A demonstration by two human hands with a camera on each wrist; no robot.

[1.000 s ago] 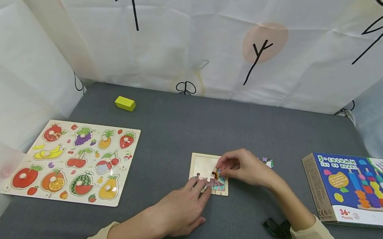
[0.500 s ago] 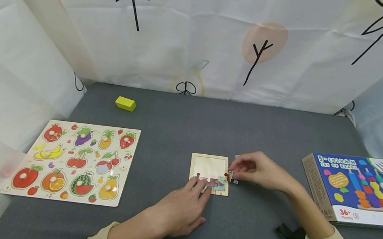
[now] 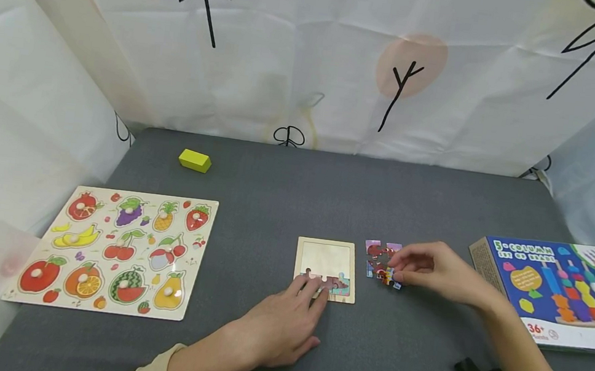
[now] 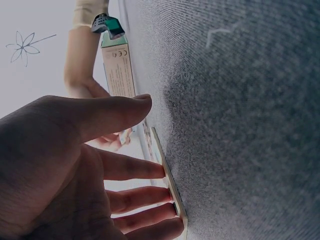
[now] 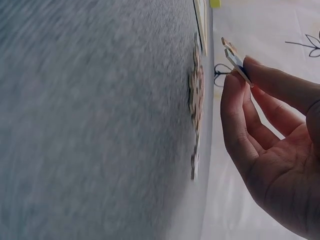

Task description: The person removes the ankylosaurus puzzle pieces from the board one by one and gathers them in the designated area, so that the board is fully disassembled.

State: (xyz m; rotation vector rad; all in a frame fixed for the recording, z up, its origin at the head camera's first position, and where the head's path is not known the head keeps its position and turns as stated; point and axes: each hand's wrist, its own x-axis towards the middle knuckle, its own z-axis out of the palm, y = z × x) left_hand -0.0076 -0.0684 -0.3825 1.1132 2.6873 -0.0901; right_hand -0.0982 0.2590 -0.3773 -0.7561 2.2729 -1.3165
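Note:
My left hand (image 3: 279, 324) rests its outstretched fingers on the near edge of a small wooden puzzle tray (image 3: 325, 256). Joined jigsaw pieces (image 3: 340, 285) fill the tray's near part, partly hidden under the fingers; bare wood shows behind them. Off the tray's right side, my right hand (image 3: 438, 272) pinches a colourful puzzle piece (image 3: 389, 278) between thumb and fingertips. The right wrist view shows this puzzle piece (image 5: 237, 62) raised off the table and tilted. Loose puzzle pieces (image 3: 376, 252) lie on the table beside and below it, partly covered by the right hand.
A fruit knob-puzzle board (image 3: 117, 250) lies at the left. Behind it sits a yellow-green block (image 3: 194, 161). A blue game box (image 3: 563, 292) stands at the right, close to the right forearm. White printed cloth (image 3: 269, 52) walls the table's back and sides.
My right hand has moved rightward from over the tray, carrying the puzzle piece to beside the loose pieces, which are now more exposed. The left hand stays in place.

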